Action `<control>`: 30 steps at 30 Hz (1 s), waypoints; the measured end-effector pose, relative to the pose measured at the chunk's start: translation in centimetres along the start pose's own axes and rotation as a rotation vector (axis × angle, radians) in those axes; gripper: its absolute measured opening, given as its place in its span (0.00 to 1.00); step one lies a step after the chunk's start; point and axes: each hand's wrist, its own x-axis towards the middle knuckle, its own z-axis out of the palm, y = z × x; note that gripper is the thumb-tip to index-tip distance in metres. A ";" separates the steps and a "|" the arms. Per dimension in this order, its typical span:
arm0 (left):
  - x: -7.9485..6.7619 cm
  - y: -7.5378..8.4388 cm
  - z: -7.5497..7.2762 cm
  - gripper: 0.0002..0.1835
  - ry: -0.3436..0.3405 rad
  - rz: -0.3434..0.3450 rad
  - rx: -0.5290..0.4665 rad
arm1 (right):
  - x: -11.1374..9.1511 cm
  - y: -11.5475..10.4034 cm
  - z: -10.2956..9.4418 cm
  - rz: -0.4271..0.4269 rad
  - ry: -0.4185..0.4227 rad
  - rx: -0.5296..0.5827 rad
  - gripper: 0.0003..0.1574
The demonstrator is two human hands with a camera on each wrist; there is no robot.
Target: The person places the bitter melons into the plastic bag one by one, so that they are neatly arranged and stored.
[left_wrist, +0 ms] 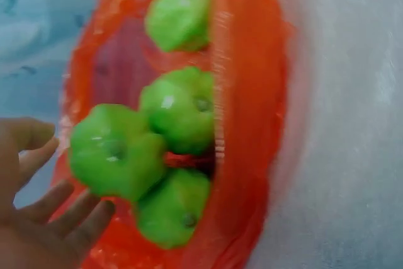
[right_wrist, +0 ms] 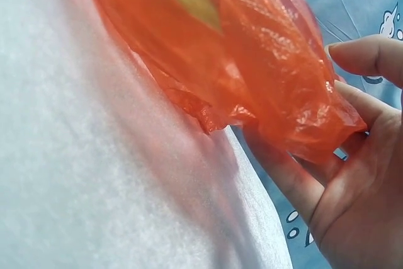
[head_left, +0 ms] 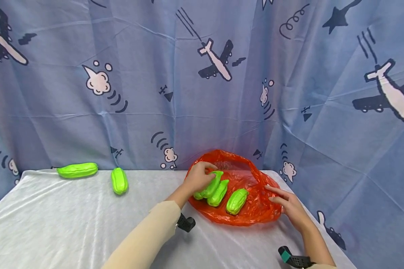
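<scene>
A red plastic bag [head_left: 252,218] lies with its mouth spread on the table, several bright green, ribbed bitter melons inside. At its left side my left hand [head_left: 200,179] reaches over the nearest bitter melon [head_left: 213,186]. The left wrist view has the left hand's fingers [left_wrist: 44,206] spread, right beside that bitter melon [left_wrist: 113,149]. Another bitter melon [head_left: 219,194] lies against it, and one [head_left: 237,201] sits apart to the right. My right hand [head_left: 291,209] holds the bag's right edge; in the right wrist view the red plastic [right_wrist: 277,86] passes between thumb and fingers.
Two more bitter melons lie at the table's far left: one sideways [head_left: 77,170] at the back edge, one [head_left: 119,181] pointing forward. The white-covered table [head_left: 70,224] meets a blue printed curtain [head_left: 138,74] behind and at the right.
</scene>
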 end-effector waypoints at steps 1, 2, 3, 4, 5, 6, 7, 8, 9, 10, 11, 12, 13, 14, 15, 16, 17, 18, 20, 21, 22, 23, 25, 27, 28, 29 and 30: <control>-0.3 -0.2 -0.4 0.13 0.017 -0.012 -0.026 | 0.0 0.0 0.1 -0.003 -0.005 -0.002 0.33; -0.6 -0.3 -0.9 0.12 0.036 -0.024 -0.051 | 0.1 -0.1 0.1 -0.006 -0.009 -0.006 0.33; -0.9 -0.6 -1.4 0.11 0.056 -0.035 -0.077 | 0.1 -0.1 0.2 -0.010 -0.011 -0.011 0.33; -1.2 -0.8 -1.9 0.11 0.080 -0.040 -0.106 | 0.2 -0.1 0.2 -0.016 -0.014 -0.015 0.33; -1.5 -1.1 -2.5 0.11 0.100 -0.050 -0.132 | 0.3 -0.1 0.2 -0.019 -0.012 -0.021 0.32; -1.7 -1.4 -3.1 0.11 0.120 -0.049 -0.144 | 0.3 -0.1 0.2 -0.024 -0.011 -0.026 0.32; -1.9 -1.6 -3.7 0.11 0.136 -0.044 -0.156 | 0.4 -0.1 0.2 -0.025 -0.007 -0.028 0.32; -2.1 -1.8 -4.3 0.12 0.149 -0.040 -0.163 | 0.4 -0.1 0.2 -0.027 -0.001 -0.031 0.32; -2.3 -2.1 -4.9 0.12 0.162 -0.031 -0.163 | 0.4 -0.1 0.1 -0.026 0.007 -0.033 0.32; -2.5 -2.3 -5.4 0.13 0.175 -0.023 -0.159 | 0.4 0.0 0.0 -0.023 0.008 -0.030 0.33; -2.8 -2.4 -6.0 0.12 0.187 -0.022 -0.151 | 0.3 0.0 -0.1 -0.018 0.011 -0.028 0.33; -3.0 -2.6 -6.5 0.12 0.198 -0.017 -0.135 | 0.3 0.1 -0.1 -0.018 0.009 -0.022 0.33; -3.3 -2.7 -7.0 0.12 0.209 -0.013 -0.122 | 0.2 0.2 -0.2 -0.016 0.008 -0.017 0.33; -3.5 -2.9 -7.5 0.12 0.220 -0.007 -0.105 | 0.2 0.2 -0.2 -0.014 0.005 -0.012 0.33; -3.7 -3.0 -8.0 0.12 0.231 0.000 -0.085 | 0.1 0.3 -0.3 -0.011 0.002 -0.006 0.33; -4.0 -3.2 -8.5 0.12 0.242 0.005 -0.067 | 0.1 0.3 -0.3 -0.010 -0.004 -0.001 0.34; -4.2 -3.3 -9.0 0.12 0.253 0.009 -0.050 | 0.1 0.3 -0.3 -0.008 -0.004 0.003 0.34; -4.5 -3.5 -9.6 0.12 0.263 0.017 -0.032 | 0.1 0.3 -0.3 -0.008 -0.005 0.003 0.34; -5.0 -3.7 -10.8 0.12 0.288 0.022 -0.007 | 0.1 0.3 -0.2 -0.007 -0.007 0.001 0.34; -5.2 -3.9 -11.4 0.13 0.309 0.023 -0.005 | 0.1 0.3 -0.2 -0.004 -0.005 0.001 0.34; -5.4 -4.1 -12.1 0.13 0.332 0.014 -0.016 | 0.1 0.3 -0.2 -0.005 -0.005 0.002 0.34; -5.6 -4.2 -12.8 0.13 0.359 -0.003 -0.033 | 0.2 0.3 -0.2 -0.003 -0.004 0.005 0.34; -6.2 -4.6 -13.9 0.13 0.420 -0.050 -0.072 | 0.2 0.3 -0.1 -0.008 -0.007 0.006 0.34; -6.7 -5.1 -14.8 0.13 0.477 -0.096 -0.098 | 0.3 0.4 -0.1 -0.011 -0.009 0.004 0.34; -6.9 -5.3 -15.1 0.14 0.493 -0.122 -0.096 | 0.3 0.4 -0.1 -0.012 -0.009 -0.001 0.34; -7.1 -5.5 -15.4 0.14 0.508 -0.136 -0.079 | 0.2 0.4 -0.1 -0.011 -0.009 -0.003 0.34; -7.2 -5.7 -15.5 0.14 0.518 -0.141 -0.057 | 0.2 0.4 -0.1 -0.013 -0.012 -0.009 0.34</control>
